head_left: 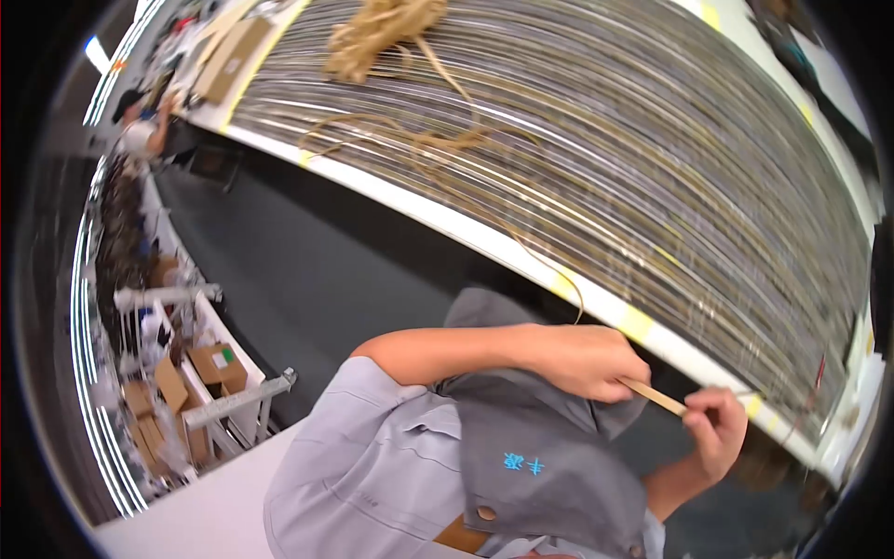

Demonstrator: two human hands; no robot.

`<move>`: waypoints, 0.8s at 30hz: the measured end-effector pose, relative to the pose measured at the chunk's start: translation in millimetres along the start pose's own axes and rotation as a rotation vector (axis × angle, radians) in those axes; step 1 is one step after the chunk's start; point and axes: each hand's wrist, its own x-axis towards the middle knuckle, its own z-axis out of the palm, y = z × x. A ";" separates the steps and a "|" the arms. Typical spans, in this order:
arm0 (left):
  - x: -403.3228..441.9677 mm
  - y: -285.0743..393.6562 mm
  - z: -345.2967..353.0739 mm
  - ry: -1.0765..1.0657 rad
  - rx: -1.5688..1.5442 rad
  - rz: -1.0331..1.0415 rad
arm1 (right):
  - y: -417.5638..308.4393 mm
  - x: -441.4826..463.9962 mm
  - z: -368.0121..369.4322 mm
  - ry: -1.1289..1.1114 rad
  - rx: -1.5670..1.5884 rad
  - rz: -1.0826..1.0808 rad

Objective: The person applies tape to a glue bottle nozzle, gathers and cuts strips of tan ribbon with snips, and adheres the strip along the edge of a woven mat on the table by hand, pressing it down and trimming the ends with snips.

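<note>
A flat tan strip spans the short gap between my two hands. My left hand is closed in a fist around one end of it. At the other end, my right hand pinches the strip between thumb and fingers. From behind my left hand, a thin tan length runs up over the table edge. It leads to loose coils and a crumpled tan bundle on the table. Both hands are in front of my grey apron, by the table's near edge.
Many long narrow strips in parallel rows cover the big table, whose white rim carries yellow tape marks. A person stands at the far left beside cardboard. Lower left, a white-framed cart stands near open cardboard boxes.
</note>
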 end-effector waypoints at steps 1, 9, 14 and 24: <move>-19.7 -1.3 -15.4 0.107 0.026 -0.084 | 3.5 0.2 -2.9 -0.014 0.015 0.013; -230.2 -40.2 -175.4 1.063 0.583 -0.766 | 18.4 18.2 16.1 -0.036 -0.042 0.218; -348.8 -46.5 -289.5 1.498 0.856 -0.473 | 11.7 27.6 31.3 -0.092 -0.097 0.263; -147.1 49.4 -139.9 1.089 0.482 -0.332 | 20.6 35.1 37.1 -0.079 -0.006 0.204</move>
